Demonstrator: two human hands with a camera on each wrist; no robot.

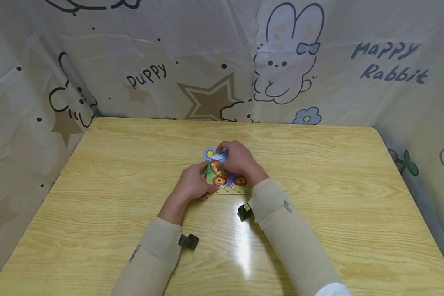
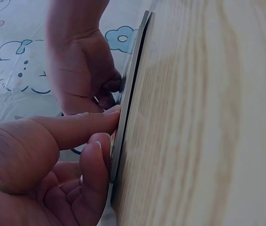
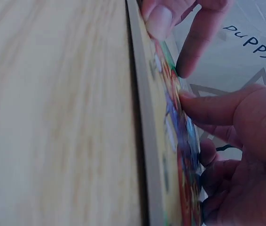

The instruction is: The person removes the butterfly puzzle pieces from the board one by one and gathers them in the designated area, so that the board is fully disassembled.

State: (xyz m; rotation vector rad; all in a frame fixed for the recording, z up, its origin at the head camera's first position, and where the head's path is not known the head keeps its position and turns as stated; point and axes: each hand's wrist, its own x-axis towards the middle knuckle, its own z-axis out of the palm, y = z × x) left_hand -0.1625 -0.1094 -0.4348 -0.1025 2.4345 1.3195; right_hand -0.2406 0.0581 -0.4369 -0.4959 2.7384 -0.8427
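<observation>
Cartoon backdrop: pale fabric sheet (image 1: 207, 37) hung all round the back and sides, bunny and stars doodled on it, plus "Puppy" and "Happy Rabbit" lettering.
Worktop: light wood-grain worktop (image 1: 133, 176), with a bright glare streak near the middle.
Beige sleeves: left sleeve (image 1: 148, 259) and right sleeve (image 1: 292, 234) both reach in from the near side.
Picture board: colorful thin board (image 1: 240, 191) lying flat on the worktop, about halfway across, both hands on it.
Right hand: right hand (image 1: 237, 158) covers the upper right bit, thumb and bent fingertips touching the face. Can't tell if it's actually pinching anything, tbh.
Left hand: left hand (image 1: 192, 183) is at the lower left corner, pretty relaxed, thumb and index straight and pressing on the board, other fingers loosely bent.
Butterfly: orange-winged, purple-bodied butterfly (image 1: 219, 181) on the board, partly hidden by the right hand.
Wrist cams: little black left cam (image 1: 188, 241) and right cam (image 1: 245, 211), one per cuff.
Sun: tiny smiley-yellow sun (image 1: 209, 153), board's top left.
</observation>
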